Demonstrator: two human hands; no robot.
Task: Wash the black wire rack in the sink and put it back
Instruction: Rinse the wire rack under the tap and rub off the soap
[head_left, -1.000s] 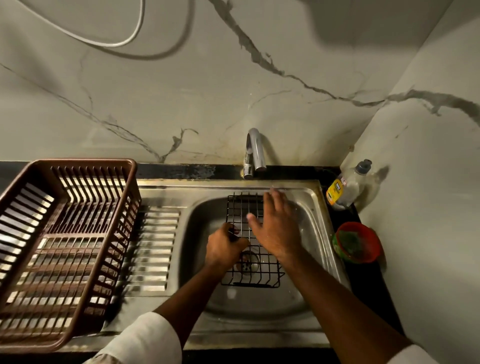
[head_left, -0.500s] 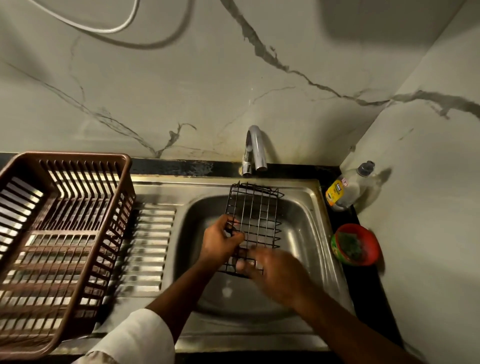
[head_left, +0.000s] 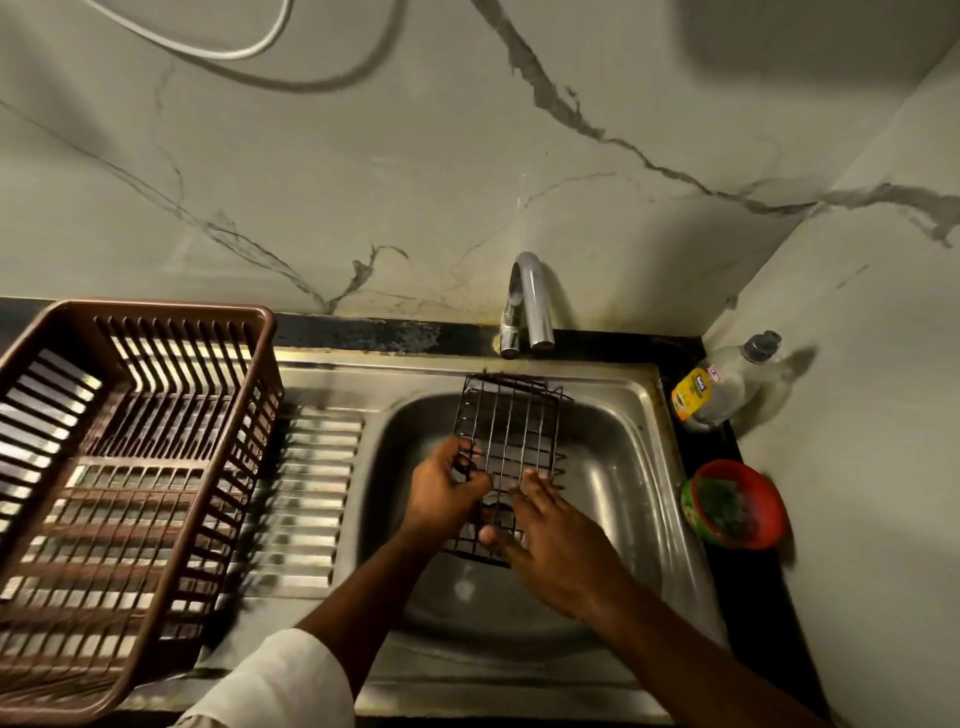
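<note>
A brown dish basket (head_left: 130, 467) sits left; a bottle (head_left: 722, 384) and perhaps a scrubber-filled red bowl (head_left: 735, 504) right.

The wire rack (head_left: 506, 441) stands tilted in the sink (head_left: 613, 499), between the two hands: the left hand (head_left: 441, 491) at its left edge, the right hand (head_left: 558, 551) at its near end. Behind the hands stands the faucet (head_left: 530, 304). Left of the left hand lies the drainboard (head_left: 311, 499), with the dish basket (head_left: 119, 467) further left. Right of the right hand, on the bench (head_left: 748, 571), sit a bowl (head_left: 735, 504) and, behind it, a bottle (head_left: 722, 384).
</note>
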